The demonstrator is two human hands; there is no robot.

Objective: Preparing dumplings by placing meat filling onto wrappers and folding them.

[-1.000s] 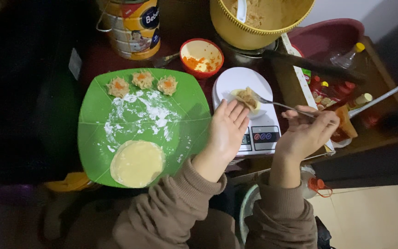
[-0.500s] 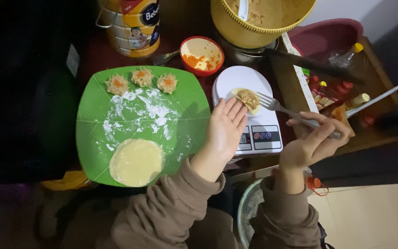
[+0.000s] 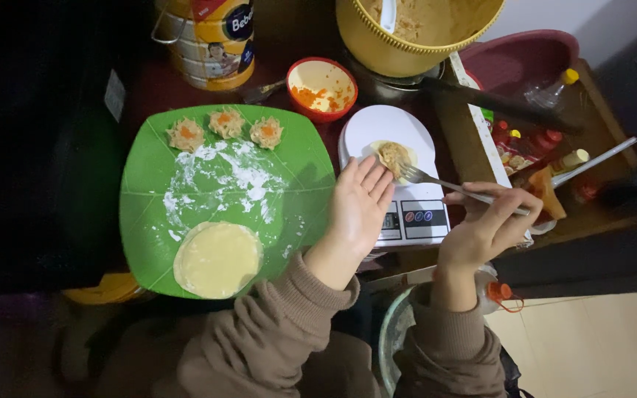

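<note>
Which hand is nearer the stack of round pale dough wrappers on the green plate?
Left. The left hand rests just right of the wrappers, over the plate's edge; the right hand is farther right, holding a fork.

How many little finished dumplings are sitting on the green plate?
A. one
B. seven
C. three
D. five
C: three dumplings sit in a row along the far edge of the green plate, above the spilled flour and the round wrapper.

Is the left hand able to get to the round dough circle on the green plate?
Probably yes. The left hand rests flat by the scale, holding nothing, and the dough circle lies uncovered on the green plate just beside it, nothing between.
</note>
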